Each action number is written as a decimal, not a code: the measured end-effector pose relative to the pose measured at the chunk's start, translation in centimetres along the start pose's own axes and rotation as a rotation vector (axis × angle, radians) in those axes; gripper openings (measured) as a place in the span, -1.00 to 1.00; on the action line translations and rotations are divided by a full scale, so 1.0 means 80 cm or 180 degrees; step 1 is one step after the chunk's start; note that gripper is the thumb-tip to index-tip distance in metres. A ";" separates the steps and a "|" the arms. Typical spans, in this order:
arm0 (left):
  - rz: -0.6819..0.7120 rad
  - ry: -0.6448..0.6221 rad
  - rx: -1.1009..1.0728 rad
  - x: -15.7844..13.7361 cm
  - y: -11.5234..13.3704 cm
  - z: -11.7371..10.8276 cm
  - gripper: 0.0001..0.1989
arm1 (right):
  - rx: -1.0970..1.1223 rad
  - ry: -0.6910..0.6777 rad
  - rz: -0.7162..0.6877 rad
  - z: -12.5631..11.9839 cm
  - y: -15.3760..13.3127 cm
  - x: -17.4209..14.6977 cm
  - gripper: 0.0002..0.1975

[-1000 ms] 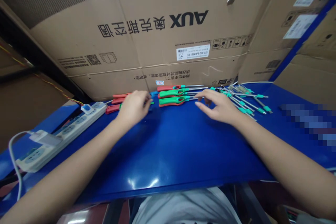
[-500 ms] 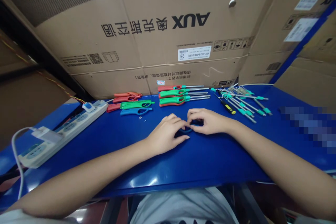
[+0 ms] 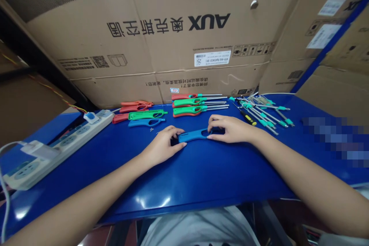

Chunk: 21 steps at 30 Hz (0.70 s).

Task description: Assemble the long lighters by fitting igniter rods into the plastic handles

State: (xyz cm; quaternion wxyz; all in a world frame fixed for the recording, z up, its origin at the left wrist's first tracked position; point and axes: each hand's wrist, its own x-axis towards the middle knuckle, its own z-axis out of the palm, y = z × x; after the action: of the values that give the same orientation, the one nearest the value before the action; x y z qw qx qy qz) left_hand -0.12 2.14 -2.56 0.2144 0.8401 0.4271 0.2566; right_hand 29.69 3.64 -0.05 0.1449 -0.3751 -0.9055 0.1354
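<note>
A blue lighter handle shell (image 3: 193,136) lies level on the blue table in front of me, its trigger opening toward the right. My left hand (image 3: 162,144) pinches its left end between thumb and fingers. My right hand (image 3: 230,130) grips the other end, thumb by the trigger opening and fingers curled over the far edge. That right tip is partly hidden by the fingers. Behind my left hand lie another blue handle shell (image 3: 141,122), a green one (image 3: 141,115) and red ones (image 3: 135,107). Several long-nosed lighters (image 3: 187,111) with green and red handles are lined up behind the held shell.
Metal lighter tubes with teal ends (image 3: 266,115) are heaped at the back right, beside a black-and-yellow screwdriver (image 3: 249,118). A white power strip (image 3: 63,142) with plugs runs along the left. Cardboard (image 3: 173,0) walls off the back. Small metal bits (image 3: 151,129) lie near the left shells.
My left hand has slid left from beside my right hand to the shell's left end, uncovering the blue shell. My right hand stays nearly in place. The view has shifted slightly.
</note>
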 end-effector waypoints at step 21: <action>0.0034 0.0008 -0.0013 0.002 0.002 0.005 -0.60 | -0.0249 -0.0191 -0.0093 0.002 -0.003 0.001 -0.84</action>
State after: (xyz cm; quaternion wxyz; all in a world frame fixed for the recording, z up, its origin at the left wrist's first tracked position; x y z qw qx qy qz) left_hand 0.28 2.11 -2.75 0.2142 0.8416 0.4224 0.2597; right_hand 29.42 3.50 -0.10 0.1048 -0.3630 -0.9194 0.1090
